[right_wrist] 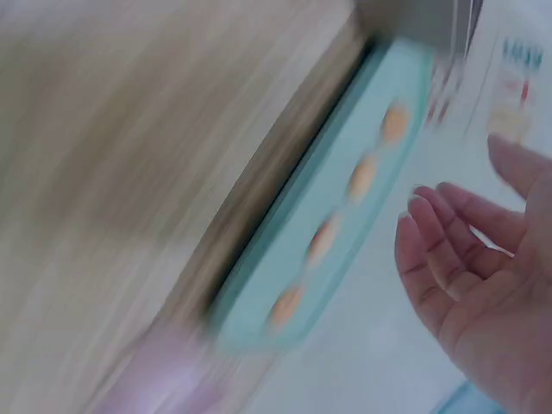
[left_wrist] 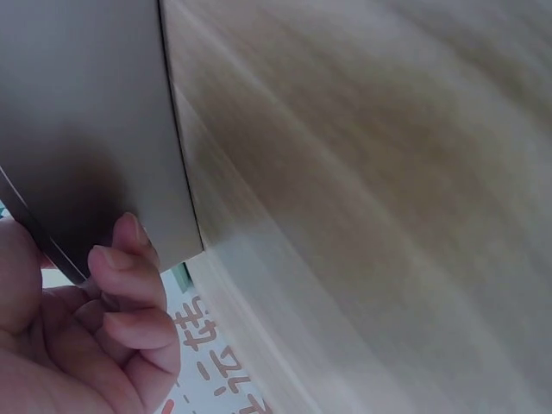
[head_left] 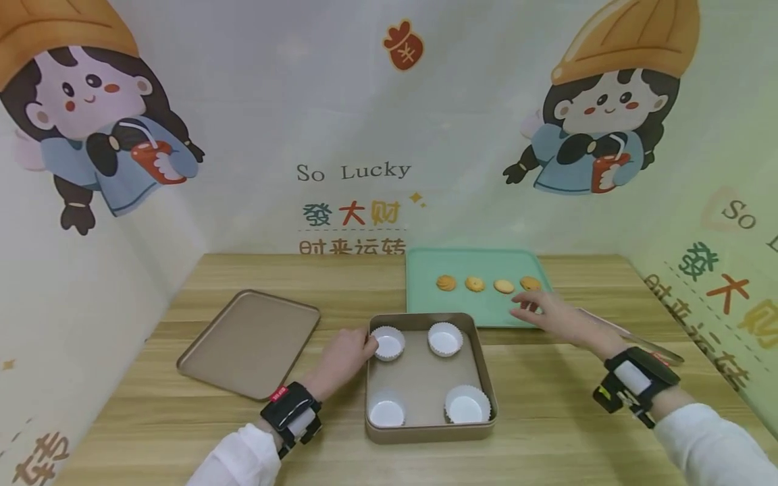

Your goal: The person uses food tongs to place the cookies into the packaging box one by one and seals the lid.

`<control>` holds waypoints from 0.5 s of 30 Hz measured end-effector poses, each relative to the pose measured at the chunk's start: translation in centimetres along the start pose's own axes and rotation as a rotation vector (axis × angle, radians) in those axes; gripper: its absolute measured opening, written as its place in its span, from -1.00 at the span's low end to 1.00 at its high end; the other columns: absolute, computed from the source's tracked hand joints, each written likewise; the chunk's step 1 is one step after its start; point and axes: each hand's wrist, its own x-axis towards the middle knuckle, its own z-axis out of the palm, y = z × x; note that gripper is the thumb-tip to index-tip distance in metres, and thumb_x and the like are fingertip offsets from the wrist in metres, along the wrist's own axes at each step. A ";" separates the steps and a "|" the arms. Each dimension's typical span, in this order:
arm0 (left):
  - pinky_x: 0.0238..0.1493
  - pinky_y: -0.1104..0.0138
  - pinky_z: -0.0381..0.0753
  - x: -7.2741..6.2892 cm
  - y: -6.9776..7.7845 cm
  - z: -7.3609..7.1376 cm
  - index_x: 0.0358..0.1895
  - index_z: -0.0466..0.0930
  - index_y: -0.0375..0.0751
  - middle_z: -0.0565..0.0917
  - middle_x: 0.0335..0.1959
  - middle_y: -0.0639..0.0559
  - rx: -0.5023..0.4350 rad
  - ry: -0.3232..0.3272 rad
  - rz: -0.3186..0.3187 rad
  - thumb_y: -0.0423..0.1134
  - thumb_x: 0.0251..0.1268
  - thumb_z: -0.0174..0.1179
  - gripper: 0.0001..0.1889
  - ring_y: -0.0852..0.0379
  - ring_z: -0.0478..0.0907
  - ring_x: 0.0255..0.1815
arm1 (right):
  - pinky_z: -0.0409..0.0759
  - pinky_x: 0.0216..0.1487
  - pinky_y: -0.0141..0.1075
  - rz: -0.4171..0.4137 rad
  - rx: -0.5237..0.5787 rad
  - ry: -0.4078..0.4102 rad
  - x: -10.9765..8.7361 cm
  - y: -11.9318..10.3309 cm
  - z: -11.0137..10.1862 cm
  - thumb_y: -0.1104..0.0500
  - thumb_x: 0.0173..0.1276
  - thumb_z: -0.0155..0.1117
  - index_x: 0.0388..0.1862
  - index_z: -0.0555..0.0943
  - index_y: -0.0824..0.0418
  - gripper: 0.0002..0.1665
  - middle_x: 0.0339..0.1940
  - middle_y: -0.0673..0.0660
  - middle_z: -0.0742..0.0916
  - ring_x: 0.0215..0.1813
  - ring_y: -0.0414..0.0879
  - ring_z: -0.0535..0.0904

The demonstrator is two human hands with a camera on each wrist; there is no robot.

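Observation:
My left hand (head_left: 348, 354) grips the left wall of a deep gold-brown square baking tin (head_left: 421, 371), thumb at the rim and fingers curled against the outside wall (left_wrist: 112, 129). Inside the tin stand white fluted paper cups, one near each corner, such as the far right cup (head_left: 446, 339) and the near right cup (head_left: 467, 405). My right hand (head_left: 550, 316) hovers over the front right of a mint-green tray (head_left: 419, 297), its fingers loosely bent and holding nothing. Several cookies lie in a row on that tray, among them a swirled cookie (head_left: 446, 283); the rightmost cookie (head_left: 530, 283) is nearest my right fingertips.
A flat gold-brown square lid or shallow pan (head_left: 249, 344) lies on the wooden table (head_left: 535, 432) at the left. Beyond my right wrist is a slim flat item (head_left: 644, 341), partly hidden by the hand. Printed cloth walls (head_left: 474, 216) close off the back and sides.

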 end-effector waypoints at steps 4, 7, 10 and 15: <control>-0.73 0.37 0.18 0.0 0.0 -0.1 -0.65 0.28 -0.16 0.22 -0.76 0.10 0.021 -0.003 0.000 -0.29 0.25 -0.02 -0.72 0.21 0.19 -0.73 | 0.35 -0.08 0.06 0.089 -0.036 0.035 -3.9 3.3 -2.3 0.04 0.31 0.13 0.14 0.27 0.57 -0.32 -0.03 0.44 0.45 0.00 0.28 0.38; -0.73 0.36 0.18 -0.1 0.0 -0.2 -0.64 0.28 -0.17 0.23 -0.76 0.09 0.025 -0.006 -0.003 -0.29 0.25 -0.02 -0.72 0.21 0.19 -0.73 | 0.26 -0.05 0.18 0.124 -0.084 0.049 -6.1 5.4 -3.1 0.05 0.20 0.27 0.15 0.19 0.64 -0.18 0.03 0.60 0.33 0.06 0.44 0.25; -0.72 0.36 0.19 -0.1 0.1 -0.2 -0.64 0.29 -0.17 0.24 -0.76 0.09 0.026 -0.002 0.001 -0.30 0.25 -0.02 -0.72 0.20 0.20 -0.73 | 0.19 -0.08 0.26 0.155 -0.149 0.050 -8.1 7.4 -3.5 0.04 0.06 0.38 0.13 0.16 0.69 -0.05 0.03 0.67 0.27 0.05 0.52 0.16; -0.71 0.35 0.20 -0.1 0.1 -0.2 -0.64 0.28 -0.17 0.25 -0.76 0.08 0.028 0.003 0.000 -0.29 0.25 -0.01 -0.72 0.19 0.22 -0.72 | 0.19 -0.11 0.28 0.243 -0.213 0.040 -10.6 10.7 -3.7 -0.01 -0.01 0.42 0.11 0.13 0.74 0.05 0.00 0.71 0.24 0.01 0.56 0.15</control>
